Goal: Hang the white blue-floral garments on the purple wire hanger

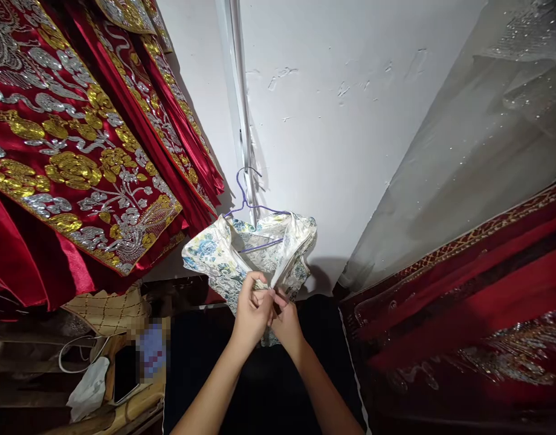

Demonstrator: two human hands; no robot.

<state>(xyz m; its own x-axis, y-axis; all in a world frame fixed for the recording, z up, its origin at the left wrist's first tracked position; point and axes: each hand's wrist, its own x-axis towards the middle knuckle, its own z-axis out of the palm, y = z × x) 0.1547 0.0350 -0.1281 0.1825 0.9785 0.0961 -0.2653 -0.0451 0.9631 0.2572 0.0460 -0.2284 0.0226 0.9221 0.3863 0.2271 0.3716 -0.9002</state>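
A floral garment (205,246) in white, blue and yellow hangs from a purple wire hanger (244,202), its neckline spread in a V. At the base of that V, my left hand (255,308) pinches the front edge of the cloth. My right hand (286,323) is pressed close beside it, with its fingers also closed on the front edge. The fingertips of both hands meet, and the exact bit of fabric or fastening between them is hidden.
Red garments with gold and silver embroidery (74,169) hang at the left. Sheer sparkling fabric (441,151) and red cloth (423,320) are on the right. A phone (126,371) and a white cable (74,368) lie at lower left. Behind is a white wall (341,139).
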